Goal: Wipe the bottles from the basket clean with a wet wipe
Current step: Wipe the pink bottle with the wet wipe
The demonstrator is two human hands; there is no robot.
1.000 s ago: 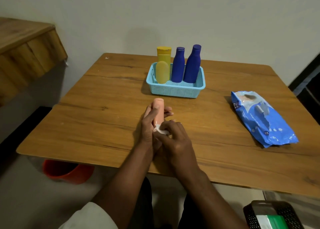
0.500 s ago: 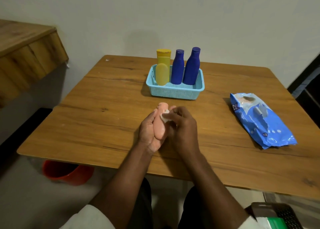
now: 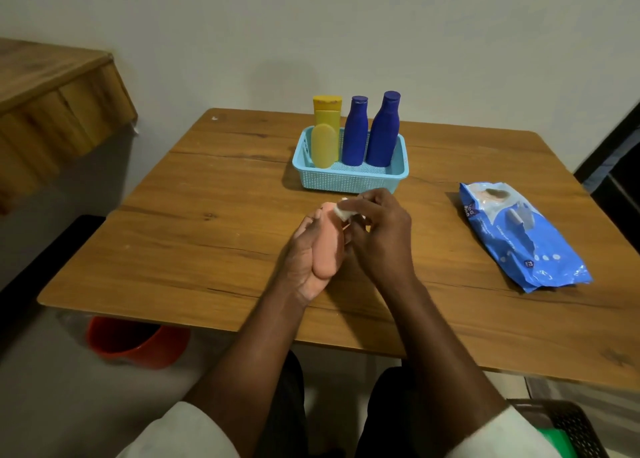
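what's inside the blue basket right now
The blue basket holds two yellow bottles and two dark blue bottles, all upright. Its front wall hides their bases.

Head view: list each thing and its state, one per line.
Pink bottle: held in left hand.
Wipe: pinched by right hand, at the bottle's top.
Blue bottles: upright in basket.
Yellow bottles: upright in basket.
Wipes pack: flat on table.
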